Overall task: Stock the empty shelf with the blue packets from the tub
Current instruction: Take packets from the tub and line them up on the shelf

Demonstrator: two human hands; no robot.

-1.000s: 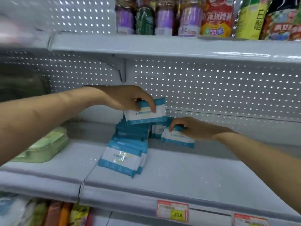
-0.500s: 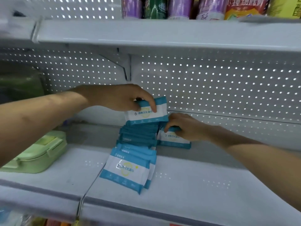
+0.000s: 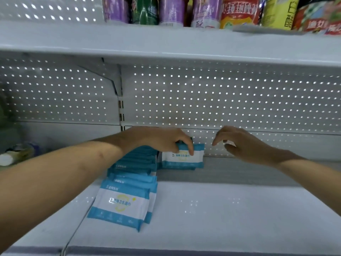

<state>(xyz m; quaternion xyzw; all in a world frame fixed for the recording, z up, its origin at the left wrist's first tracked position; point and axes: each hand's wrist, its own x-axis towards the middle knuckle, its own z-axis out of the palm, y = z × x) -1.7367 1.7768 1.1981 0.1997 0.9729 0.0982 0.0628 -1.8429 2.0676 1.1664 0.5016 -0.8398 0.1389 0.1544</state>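
Placement is in hand: fingers of the left hand (image 3: 162, 142) pinch a flat blue-and-white plastic packet (image 3: 182, 157) upright at the rear of the grey metal shelf (image 3: 221, 209), the right hand (image 3: 245, 146) hovers beside it, fingers loosely spread and empty, and the next move probably calls for a squared release.

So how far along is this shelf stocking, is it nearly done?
One row of blue-and-white plastic packets runs front to back on the grey metal shelf. The left hand grips another packet at the back, beside that row; the right hand hovers open next to it. Most of the shelf to the right is bare, so plenty looks left. The tub is out of view.
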